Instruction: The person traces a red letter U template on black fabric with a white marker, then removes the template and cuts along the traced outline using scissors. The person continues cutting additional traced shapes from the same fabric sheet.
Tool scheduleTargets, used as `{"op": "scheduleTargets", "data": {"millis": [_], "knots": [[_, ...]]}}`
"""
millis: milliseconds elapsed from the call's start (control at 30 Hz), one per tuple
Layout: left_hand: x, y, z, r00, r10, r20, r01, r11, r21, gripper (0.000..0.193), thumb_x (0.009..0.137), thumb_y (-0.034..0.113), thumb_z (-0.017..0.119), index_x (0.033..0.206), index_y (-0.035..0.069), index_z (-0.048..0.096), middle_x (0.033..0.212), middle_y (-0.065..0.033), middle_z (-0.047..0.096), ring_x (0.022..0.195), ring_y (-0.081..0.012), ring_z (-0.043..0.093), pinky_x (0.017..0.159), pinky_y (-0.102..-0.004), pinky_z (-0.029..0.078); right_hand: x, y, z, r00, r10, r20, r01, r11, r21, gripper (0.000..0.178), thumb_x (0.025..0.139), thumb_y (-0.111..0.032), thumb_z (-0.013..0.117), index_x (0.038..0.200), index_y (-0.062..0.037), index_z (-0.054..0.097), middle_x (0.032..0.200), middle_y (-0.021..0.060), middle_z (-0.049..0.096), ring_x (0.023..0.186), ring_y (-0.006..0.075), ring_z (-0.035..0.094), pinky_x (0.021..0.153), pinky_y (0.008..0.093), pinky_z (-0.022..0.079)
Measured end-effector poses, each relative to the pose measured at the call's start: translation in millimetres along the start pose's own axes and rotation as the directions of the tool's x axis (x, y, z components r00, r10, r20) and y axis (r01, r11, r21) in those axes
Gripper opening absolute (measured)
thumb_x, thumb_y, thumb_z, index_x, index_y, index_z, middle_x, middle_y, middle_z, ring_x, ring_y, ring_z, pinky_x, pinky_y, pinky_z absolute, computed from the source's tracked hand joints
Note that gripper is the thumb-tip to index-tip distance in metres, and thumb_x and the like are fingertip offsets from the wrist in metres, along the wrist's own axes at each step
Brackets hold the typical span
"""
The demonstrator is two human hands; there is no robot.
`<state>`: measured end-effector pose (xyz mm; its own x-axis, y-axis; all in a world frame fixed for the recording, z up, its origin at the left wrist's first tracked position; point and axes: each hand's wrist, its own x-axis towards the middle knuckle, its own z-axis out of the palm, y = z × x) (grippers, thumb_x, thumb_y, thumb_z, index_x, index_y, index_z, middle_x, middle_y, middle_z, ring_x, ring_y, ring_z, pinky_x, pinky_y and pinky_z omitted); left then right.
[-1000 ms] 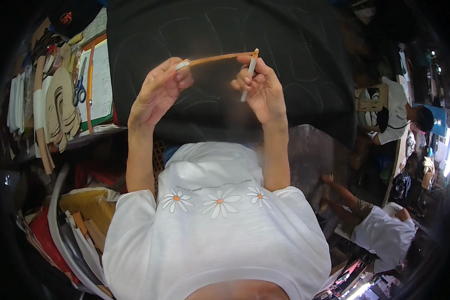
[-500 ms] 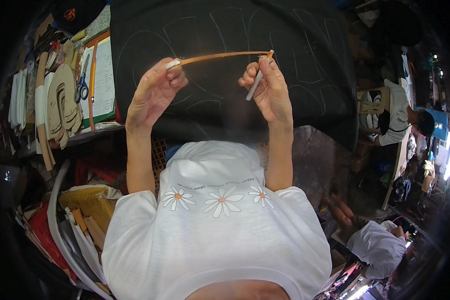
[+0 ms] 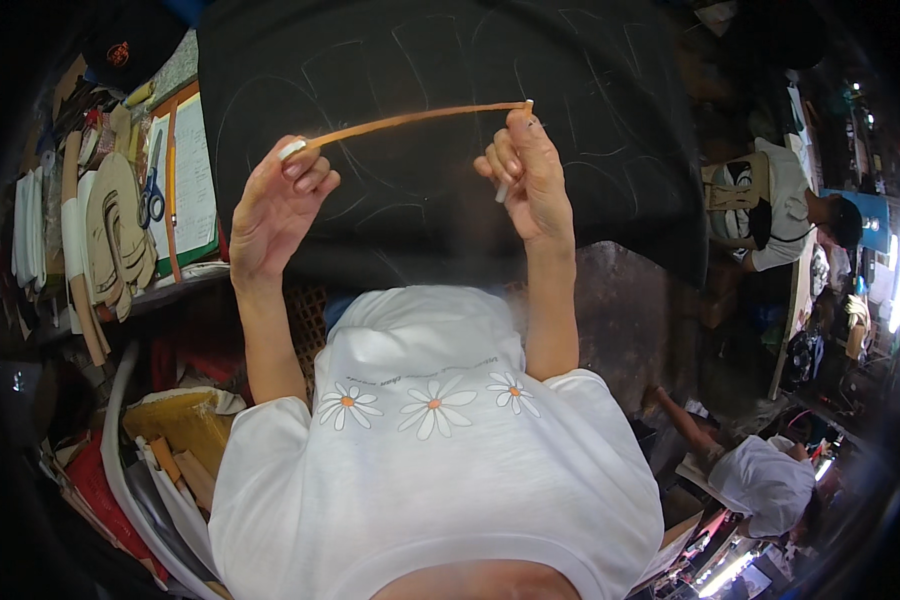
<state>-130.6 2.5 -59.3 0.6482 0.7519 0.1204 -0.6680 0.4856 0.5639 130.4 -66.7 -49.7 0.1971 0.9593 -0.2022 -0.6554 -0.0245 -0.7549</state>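
Note:
A narrow orange tape measure [image 3: 420, 114] stretches between my hands in a slight arch above a black cloth [image 3: 440, 230]. At its left end, the thumb and fingers of my left hand [image 3: 278, 205] pinch it beside a white end piece [image 3: 292, 150]. My right hand [image 3: 537, 185] grips the other end, where a small white tip sticks up above the thumb. A pale, chalk-like stick [image 3: 501, 192] pokes out below the curled fingers of that same hand; the rest of it is hidden. Thin white curved and straight lines are drawn on the cloth.
To the left lie blue-handled scissors [image 3: 152, 197], a paper sheet [image 3: 195, 185] on a board, and beige folded pieces [image 3: 118, 235]. Rolls and a yellow container [image 3: 185, 420] stand lower left. Two people work at the right, one by a brown bag [image 3: 738, 190].
Both hands have shifted left, my left hand farther and slightly downward, so a longer stretch of tape shows between them. Less of the pale stick in my right hand is visible.

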Motion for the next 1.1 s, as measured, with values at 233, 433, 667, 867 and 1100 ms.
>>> {"op": "scheduleTargets", "data": {"millis": [233, 433, 667, 867, 1100], "knots": [[-5.6, 9.2, 4.1, 0.999, 0.035, -0.007, -0.036, 0.999, -0.040, 0.022, 0.094, 0.026, 0.057, 0.104, 0.008, 0.049, 0.085, 0.0031, 0.043, 0.080, -0.0085, 0.042, 0.082, -0.0286, 0.032, -1.2, 3.3, 0.6, 1.000, 0.010, 0.017, -0.012, 0.991, 0.136, 0.018, 0.098, -0.025, 0.053, 0.101, -0.0064, 0.055, 0.066, -0.0007, 0.048, 0.062, 0.0076, 0.045, 0.062, 0.0252, 0.042], [-11.1, 14.9, 8.1, 0.998, 0.063, -0.029, -0.064, 0.997, -0.034, 0.017, 0.094, 0.025, 0.056, 0.097, 0.011, 0.048, 0.084, 0.0029, 0.043, 0.080, -0.0088, 0.042, 0.082, -0.0288, 0.032, 4.6, 5.7, -7.7, 0.995, -0.041, 0.088, 0.033, 0.995, 0.092, 0.026, 0.098, -0.028, 0.053, 0.108, -0.0038, 0.053, 0.070, 0.0007, 0.051, 0.065, 0.0091, 0.048, 0.066, 0.0259, 0.046], [-16.7, 18.2, 5.1, 0.996, 0.074, -0.051, -0.078, 0.995, -0.069, 0.014, 0.095, 0.024, 0.056, 0.098, 0.012, 0.049, 0.083, 0.0034, 0.044, 0.079, -0.0090, 0.043, 0.081, -0.0293, 0.032, 5.4, 6.6, -9.7, 0.991, -0.040, 0.128, 0.032, 0.997, 0.065, 0.028, 0.098, -0.030, 0.051, 0.104, -0.0033, 0.057, 0.068, 0.0004, 0.050, 0.058, 0.0080, 0.044, 0.063, 0.0278, 0.042], [-24.2, 23.4, 1.8, 0.989, 0.109, -0.099, -0.115, 0.991, -0.063, 0.014, 0.094, 0.022, 0.058, 0.099, 0.011, 0.050, 0.084, 0.0031, 0.045, 0.079, -0.0089, 0.044, 0.082, -0.0295, 0.032, 10.3, -1.0, -9.7, 0.991, 0.050, 0.127, -0.070, 0.984, 0.162, 0.018, 0.100, -0.026, 0.048, 0.100, -0.0095, 0.055, 0.064, -0.0010, 0.047, 0.055, 0.0069, 0.042, 0.062, 0.0251, 0.042], [-29.0, 26.0, 0.9, 0.987, 0.124, -0.105, -0.132, 0.989, -0.068, 0.016, 0.093, 0.022, 0.060, 0.101, 0.010, 0.052, 0.084, 0.0029, 0.046, 0.079, -0.0095, 0.044, 0.082, -0.0296, 0.032, 8.7, 3.0, -6.4, 0.994, -0.003, 0.114, -0.008, 0.996, 0.092, 0.026, 0.097, -0.028, 0.052, 0.108, -0.0049, 0.053, 0.065, -0.0002, 0.048, 0.061, 0.0090, 0.045, 0.064, 0.0276, 0.040]]}}
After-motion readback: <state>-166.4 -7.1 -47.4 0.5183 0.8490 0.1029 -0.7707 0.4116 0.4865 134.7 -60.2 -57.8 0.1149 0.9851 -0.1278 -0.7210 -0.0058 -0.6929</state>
